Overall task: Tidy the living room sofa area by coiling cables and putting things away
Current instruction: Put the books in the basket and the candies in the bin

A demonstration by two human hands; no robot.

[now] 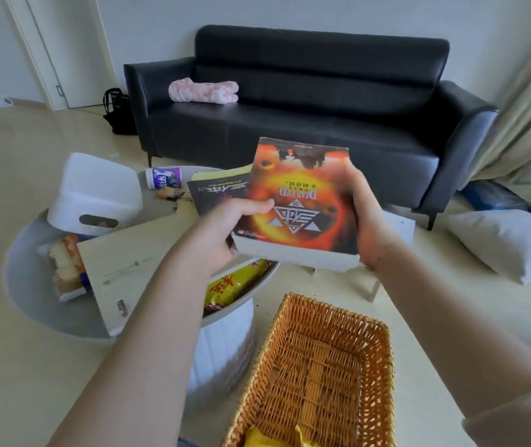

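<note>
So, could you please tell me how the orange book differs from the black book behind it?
The orange book is held above the table by both hands, left hand and right hand; the black book lies on the table. The orange book's cover shows almost whole; the black book is partly hidden behind it. Their covers differ: fiery orange against mostly black. Both appear upside down to the camera.

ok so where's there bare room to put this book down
The sofa seat right of the pink towel is bare. The wicker basket is mostly free, only something yellow at its near end. The round table is crowded with a wooden board, snacks and a white box.
</note>
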